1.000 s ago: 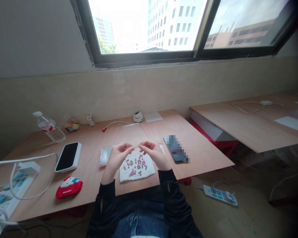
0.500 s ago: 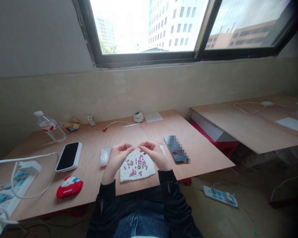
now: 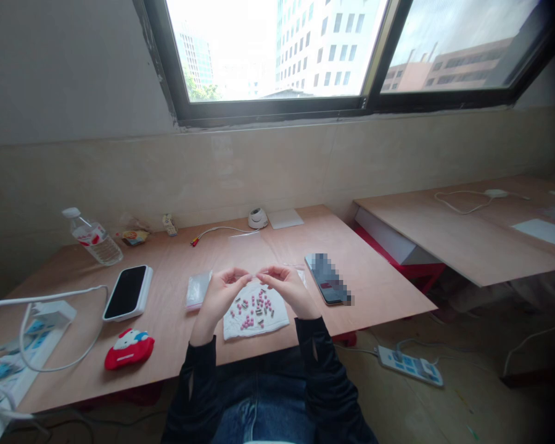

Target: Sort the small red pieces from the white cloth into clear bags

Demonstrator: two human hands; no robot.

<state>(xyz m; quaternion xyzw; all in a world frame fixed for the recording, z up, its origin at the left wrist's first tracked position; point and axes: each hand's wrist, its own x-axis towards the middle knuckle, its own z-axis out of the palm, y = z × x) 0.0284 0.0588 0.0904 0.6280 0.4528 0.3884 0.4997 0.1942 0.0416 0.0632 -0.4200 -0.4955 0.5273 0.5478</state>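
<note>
My left hand [image 3: 219,296] and my right hand [image 3: 289,290] hang just above a white cloth [image 3: 235,327], with their curled fingertips nearly meeting in the middle. Anything small pinched there is hidden by the fingers. Pink pills [image 3: 246,314] and short grey metal cylinders [image 3: 259,311] lie scattered on the cloth below. A small clear plastic bag [image 3: 198,290] lies left of my left hand. To the right of my right hand is a smartphone [image 3: 327,279] with a blurred screen.
A black device in a white case [image 3: 127,293], a red cartoon pouch [image 3: 129,349], a water bottle [image 3: 92,237] and a white power strip [image 3: 18,357] with cables sit on the table's left. A second wooden table [image 3: 467,228] stands to the right.
Both hands stay in nearly the same place above the cloth. My view has shifted only slightly.
</note>
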